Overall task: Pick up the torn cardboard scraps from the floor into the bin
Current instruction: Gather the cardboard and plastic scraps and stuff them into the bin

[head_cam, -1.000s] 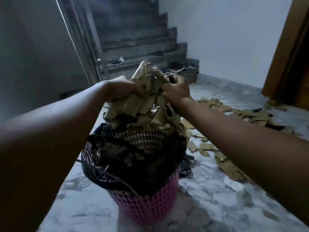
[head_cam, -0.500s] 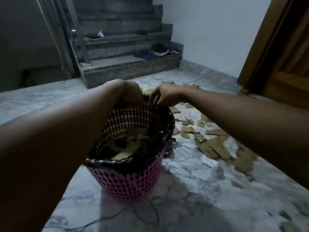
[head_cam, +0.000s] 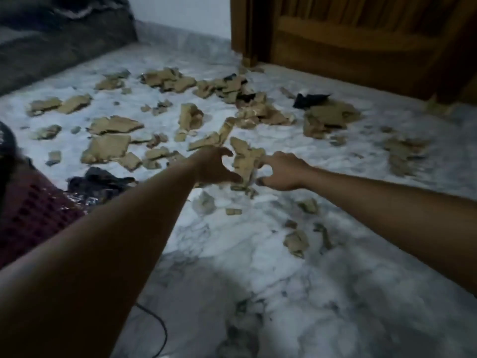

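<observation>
Several torn brown cardboard scraps (head_cam: 111,147) lie scattered over the white marble floor (head_cam: 258,267). My left hand (head_cam: 215,166) and my right hand (head_cam: 281,171) reach out side by side, fingers spread, on either side of one long scrap (head_cam: 245,158). Both hands are empty and hover just at its edges. The pink mesh bin (head_cam: 31,215) with a black liner shows only partly at the left edge.
A wooden door and frame (head_cam: 348,40) stand at the back right. The dark bottom stair step (head_cam: 59,45) runs along the back left. Black plastic pieces (head_cam: 100,180) lie beside the bin and further back (head_cam: 309,99). A thin black cable (head_cam: 160,329) crosses the near floor.
Both hands dropped a heap of scraps into the bin, then left it and swung right to the floor. The view turned from the bin and stairs to the scrap-strewn floor by the door.
</observation>
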A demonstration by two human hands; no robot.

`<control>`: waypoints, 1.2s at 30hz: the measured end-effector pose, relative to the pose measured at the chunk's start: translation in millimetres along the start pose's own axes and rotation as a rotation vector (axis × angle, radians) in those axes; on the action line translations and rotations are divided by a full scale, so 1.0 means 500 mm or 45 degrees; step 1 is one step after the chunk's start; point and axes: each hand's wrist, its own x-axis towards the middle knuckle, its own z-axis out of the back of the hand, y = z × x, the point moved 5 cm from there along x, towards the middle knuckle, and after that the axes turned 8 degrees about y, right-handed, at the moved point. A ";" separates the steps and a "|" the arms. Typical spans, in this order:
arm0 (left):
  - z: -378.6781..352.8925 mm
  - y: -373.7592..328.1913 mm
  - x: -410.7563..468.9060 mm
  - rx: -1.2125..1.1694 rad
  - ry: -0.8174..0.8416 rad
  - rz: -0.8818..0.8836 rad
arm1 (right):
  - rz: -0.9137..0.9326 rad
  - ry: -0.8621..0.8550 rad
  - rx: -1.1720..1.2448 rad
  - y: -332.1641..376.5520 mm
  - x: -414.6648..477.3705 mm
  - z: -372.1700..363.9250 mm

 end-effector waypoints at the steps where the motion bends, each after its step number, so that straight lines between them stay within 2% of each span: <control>1: -0.082 -0.012 0.019 0.030 0.079 -0.012 | -0.110 0.045 0.042 -0.069 -0.011 -0.072; 4: -0.284 -0.015 0.054 0.099 0.264 0.014 | -0.210 0.112 0.253 -0.202 -0.049 -0.247; 6: -0.372 -0.013 0.065 0.067 0.249 0.033 | -0.116 -0.002 0.318 -0.234 -0.072 -0.318; 7: -0.398 -0.013 0.067 0.045 0.157 0.030 | -0.056 -0.101 0.310 -0.237 -0.083 -0.341; 11: -0.395 -0.030 0.029 -0.063 -0.421 -0.192 | 0.093 -0.488 0.150 -0.197 -0.095 -0.353; 13: -0.388 -0.041 0.013 -0.106 -0.533 -0.269 | 0.114 -0.690 0.187 -0.194 -0.087 -0.338; 18: -0.354 -0.054 0.026 -0.184 -0.490 -0.213 | 0.152 -0.775 0.338 -0.193 -0.045 -0.318; 20: -0.340 -0.058 0.041 -0.234 -0.480 -0.169 | 0.157 -0.802 0.309 -0.193 -0.034 -0.310; 24: -0.341 -0.072 0.057 -0.289 -0.445 -0.243 | 0.210 -0.896 0.208 -0.198 -0.028 -0.295; 26: -0.352 -0.089 0.058 -0.319 -0.418 -0.318 | 0.097 -0.985 0.495 -0.216 -0.032 -0.281; 29: -0.373 -0.118 0.061 -0.336 -0.416 -0.393 | -0.272 -1.107 1.083 -0.259 -0.032 -0.275; 31: -0.387 -0.137 0.065 -0.336 -0.387 -0.410 | -0.438 -1.113 1.357 -0.282 -0.031 -0.277; 36: -0.399 -0.149 0.070 -0.299 -0.372 -0.440 | -0.449 -1.051 1.358 -0.305 -0.048 -0.276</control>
